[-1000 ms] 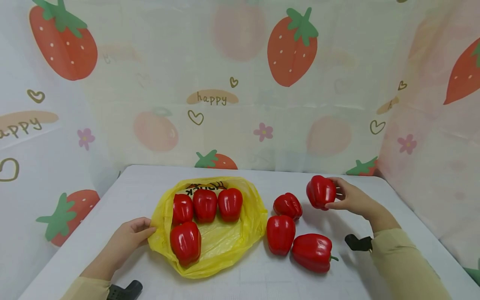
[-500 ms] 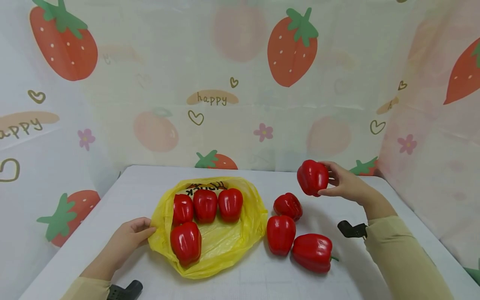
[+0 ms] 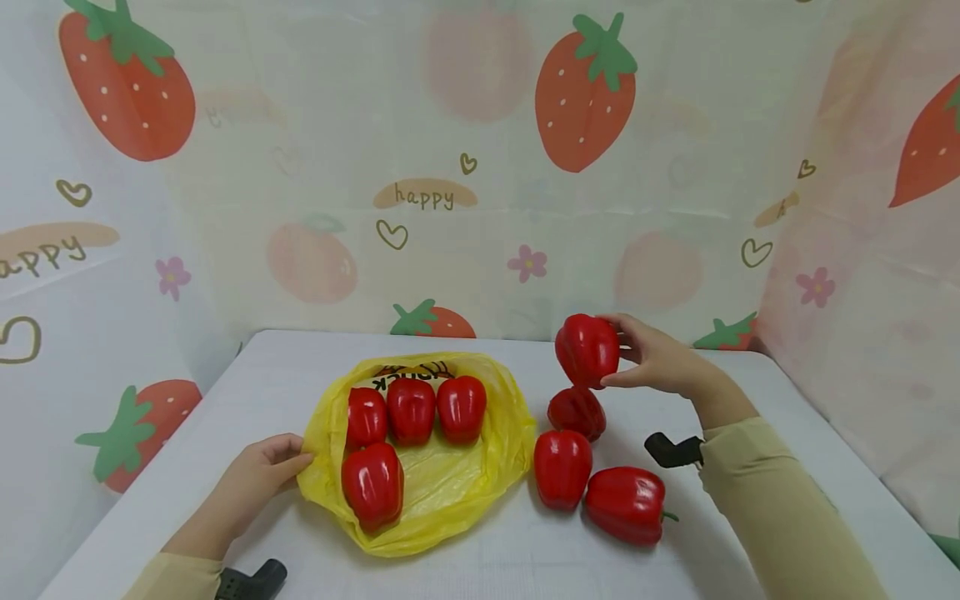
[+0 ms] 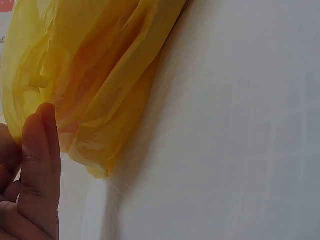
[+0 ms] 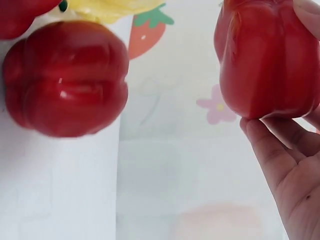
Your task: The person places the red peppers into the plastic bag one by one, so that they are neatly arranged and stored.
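Note:
My left hand (image 3: 258, 479) pinches the left rim of a yellow plastic bag (image 3: 442, 508); the left wrist view shows thumb and finger on the thin film (image 4: 115, 85). The bag's mouth is spread wide, with several red bell peppers (image 3: 410, 412) inside. Up at the table's far edge, my right hand (image 3: 660, 354) grips another red bell pepper (image 3: 587, 350) between thumb and fingers, raised above the table. In the right wrist view that bell pepper (image 5: 270, 60) has fingers at its end and side. Below it in the head view lies a loose bell pepper (image 3: 576, 414).
Two more bell peppers rest right of the bag: one upright (image 3: 562, 471), one on its side (image 3: 624, 506) with a green stem. The white table (image 3: 262, 375) backs onto a strawberry-print curtain (image 3: 585, 250). Black wrist cameras (image 3: 675, 450) sit at both cuffs.
My right hand has lifted its bell pepper and carried it left, from right of the loose peppers to above the rearmost one. The left hand and bag have stayed put.

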A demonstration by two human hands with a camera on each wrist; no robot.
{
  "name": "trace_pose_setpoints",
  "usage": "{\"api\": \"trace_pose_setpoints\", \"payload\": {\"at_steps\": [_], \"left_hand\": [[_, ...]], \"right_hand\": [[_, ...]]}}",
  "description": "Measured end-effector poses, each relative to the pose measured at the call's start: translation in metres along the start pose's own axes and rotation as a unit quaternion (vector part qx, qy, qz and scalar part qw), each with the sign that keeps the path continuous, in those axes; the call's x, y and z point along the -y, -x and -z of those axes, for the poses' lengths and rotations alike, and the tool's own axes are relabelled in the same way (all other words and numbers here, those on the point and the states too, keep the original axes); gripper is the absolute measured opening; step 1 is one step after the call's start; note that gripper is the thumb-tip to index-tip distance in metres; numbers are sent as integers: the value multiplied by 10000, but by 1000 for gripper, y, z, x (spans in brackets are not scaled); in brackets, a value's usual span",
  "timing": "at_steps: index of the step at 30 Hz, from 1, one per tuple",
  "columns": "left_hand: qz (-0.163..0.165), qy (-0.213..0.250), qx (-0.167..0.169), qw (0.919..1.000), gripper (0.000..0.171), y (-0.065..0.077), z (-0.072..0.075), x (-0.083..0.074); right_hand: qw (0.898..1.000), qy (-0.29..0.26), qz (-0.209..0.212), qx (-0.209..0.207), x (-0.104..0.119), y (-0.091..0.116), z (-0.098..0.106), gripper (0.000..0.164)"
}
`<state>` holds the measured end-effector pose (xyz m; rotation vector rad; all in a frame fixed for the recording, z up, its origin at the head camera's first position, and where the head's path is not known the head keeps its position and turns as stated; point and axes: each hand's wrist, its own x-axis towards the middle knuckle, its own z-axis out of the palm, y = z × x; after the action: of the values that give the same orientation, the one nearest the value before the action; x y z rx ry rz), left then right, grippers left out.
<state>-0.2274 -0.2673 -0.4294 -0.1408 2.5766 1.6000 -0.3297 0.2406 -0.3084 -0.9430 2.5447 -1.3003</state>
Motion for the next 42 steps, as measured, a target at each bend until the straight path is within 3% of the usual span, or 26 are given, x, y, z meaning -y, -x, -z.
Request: {"api": "trace_pose_setpoints", "payload": {"at_steps": [27,42], "left_hand": [[-33,51,20,10000,33,3,0,-2],[-2,-31,-19,10000,33,4,1,-3]], "right_hand": [[9952,2,521,827,49,-51,-59,85],[9838,-200,789,1596,61,-76,-103,82]]}}
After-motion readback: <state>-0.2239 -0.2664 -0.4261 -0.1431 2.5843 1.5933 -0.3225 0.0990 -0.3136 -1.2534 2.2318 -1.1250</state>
